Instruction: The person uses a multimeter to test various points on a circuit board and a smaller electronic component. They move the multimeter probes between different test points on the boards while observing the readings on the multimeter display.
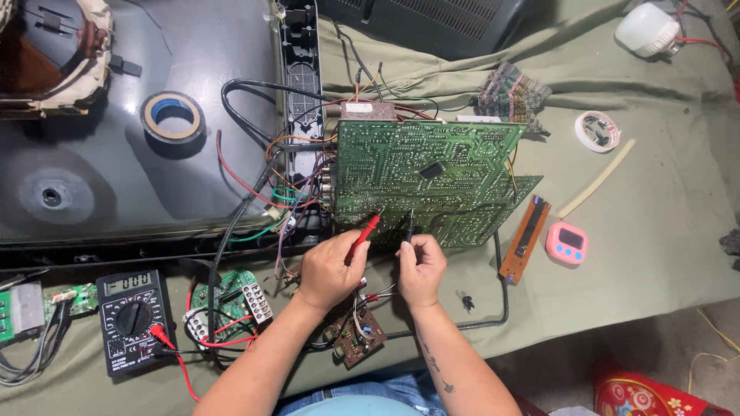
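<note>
A large green circuit board (432, 173) lies solder side up on the cloth, with a tangle of wires at its left edge. My left hand (331, 270) holds a red meter probe (364, 233) whose tip touches the board near its lower edge. My right hand (420, 266) holds a black meter probe (409, 226), its tip on the board just to the right of the red one. A black digital multimeter (132, 314) lies at the lower left, with red and black leads plugged into it.
A dark picture tube (116, 177) with a roll of tape (173, 115) on it fills the upper left. Small circuit boards (231, 302) lie near my arms. A pink timer (566, 243), a narrow brown board (524, 239), a white tape roll (597, 131) and a white bulb (646, 29) lie to the right.
</note>
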